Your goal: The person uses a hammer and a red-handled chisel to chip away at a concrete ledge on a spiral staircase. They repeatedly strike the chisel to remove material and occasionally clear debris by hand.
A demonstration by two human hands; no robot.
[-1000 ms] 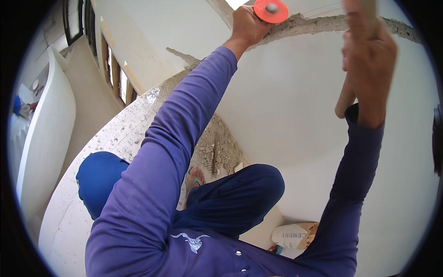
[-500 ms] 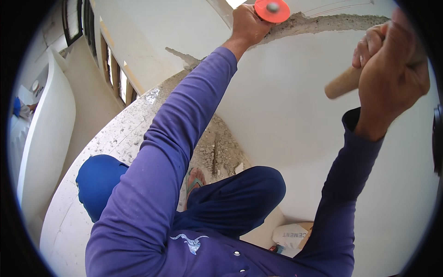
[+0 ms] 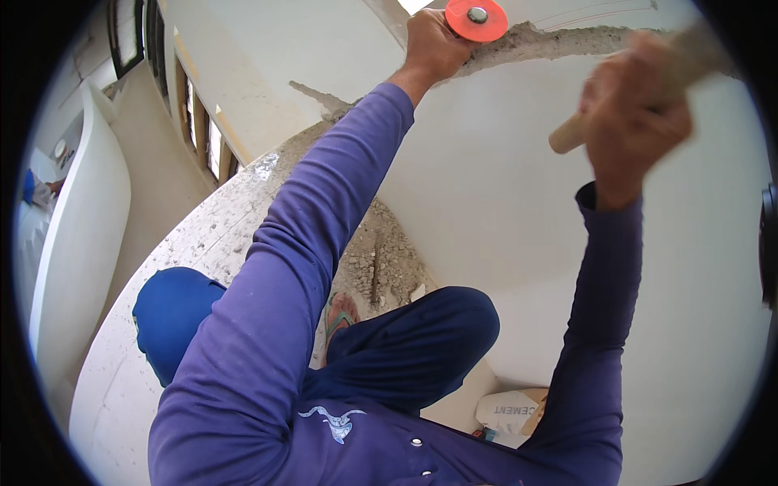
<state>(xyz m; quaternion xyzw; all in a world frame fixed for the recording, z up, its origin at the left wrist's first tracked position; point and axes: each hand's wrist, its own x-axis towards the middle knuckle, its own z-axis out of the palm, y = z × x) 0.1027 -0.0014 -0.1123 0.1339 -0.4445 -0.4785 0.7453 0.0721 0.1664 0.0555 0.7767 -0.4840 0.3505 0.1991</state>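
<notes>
Chisel with the orange hand guard (image 3: 476, 19) sits at the top of the view, tip in the rough groove (image 3: 559, 44) chased across the white wall (image 3: 486, 178). My left hand (image 3: 431, 44) is wrapped tight round the chisel shank just below the guard. My right hand (image 3: 632, 109) is clenched on a wooden hammer handle (image 3: 571, 138), right of the chisel, level with the groove; the hammer head is blurred, can't make it out.

To do this well, I judge: keep the chisel point seated in the groove, angled along it rather than straight into the wall, so plaster flakes off instead of gouging. Keep fingers under the guard. Strike squarely on the chisel's end; a glancing blow would slip towards the left hand. Short, controlled swings, since both arms are raised overhead.

Below the groove: bent knees in blue trousers (image 3: 421, 340), a foot in a green sandal (image 3: 340, 312) on a rubble-strewn concrete ledge (image 3: 219, 235). Cement bag (image 3: 510, 413) lies lower down by the wall.
</notes>
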